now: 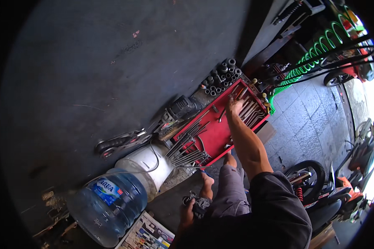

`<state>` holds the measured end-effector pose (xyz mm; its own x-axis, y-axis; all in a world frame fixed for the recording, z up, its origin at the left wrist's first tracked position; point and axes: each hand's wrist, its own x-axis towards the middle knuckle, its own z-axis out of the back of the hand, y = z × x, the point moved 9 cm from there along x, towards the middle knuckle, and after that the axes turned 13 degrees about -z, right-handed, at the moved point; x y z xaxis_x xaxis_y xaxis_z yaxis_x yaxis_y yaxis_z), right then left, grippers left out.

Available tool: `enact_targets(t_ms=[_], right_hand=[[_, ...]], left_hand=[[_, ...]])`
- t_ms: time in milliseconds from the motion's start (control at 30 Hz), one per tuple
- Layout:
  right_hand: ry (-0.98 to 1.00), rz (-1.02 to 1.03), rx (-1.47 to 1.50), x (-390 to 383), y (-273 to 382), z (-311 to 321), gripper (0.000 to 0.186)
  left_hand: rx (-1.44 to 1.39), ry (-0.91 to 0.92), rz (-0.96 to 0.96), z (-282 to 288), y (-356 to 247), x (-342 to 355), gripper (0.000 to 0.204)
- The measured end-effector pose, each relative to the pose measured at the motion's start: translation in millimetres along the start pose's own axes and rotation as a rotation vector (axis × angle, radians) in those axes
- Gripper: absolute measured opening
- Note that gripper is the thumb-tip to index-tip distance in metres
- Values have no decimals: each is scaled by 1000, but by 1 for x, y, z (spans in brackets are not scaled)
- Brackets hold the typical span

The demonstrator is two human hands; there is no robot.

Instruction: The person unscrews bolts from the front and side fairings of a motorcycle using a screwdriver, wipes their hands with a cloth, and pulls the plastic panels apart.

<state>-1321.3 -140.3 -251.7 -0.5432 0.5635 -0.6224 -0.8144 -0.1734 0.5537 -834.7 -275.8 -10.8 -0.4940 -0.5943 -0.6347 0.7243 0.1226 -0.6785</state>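
Note:
My right hand (235,107) reaches into the far end of a red metal tool tray (214,139). Its fingers are drawn together beside an orange-handled tool (240,93); what they grip is too small to make out. Several spanners (253,113) lie side by side to the right of that hand, and a single spanner (222,115) lies to its left. Low in the view, my left hand (188,211) is closed around a dark grey metal part (200,206), possibly a carburetor. Long thin T-handle wrenches (187,157) fan across the tray's near end.
Sockets (224,76) stand in a cluster behind the tray. A dark power tool (182,108) sits along the wall. A white bucket (151,166) and blue water jug (108,205) are at left. A green coiled hose (307,60) hangs right, above tiles; a motorcycle wheel (315,178) stands lower right.

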Motion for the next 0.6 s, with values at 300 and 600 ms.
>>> enact_targets(t_ms=[300, 600], right_hand=[[216, 205, -180, -35, -9, 43, 40], [393, 1093, -1082, -128, -49, 17, 25]], left_hand=[[-135, 55, -16, -47, -41, 14, 26], [-236, 24, 16, -51, -35, 29, 25]])
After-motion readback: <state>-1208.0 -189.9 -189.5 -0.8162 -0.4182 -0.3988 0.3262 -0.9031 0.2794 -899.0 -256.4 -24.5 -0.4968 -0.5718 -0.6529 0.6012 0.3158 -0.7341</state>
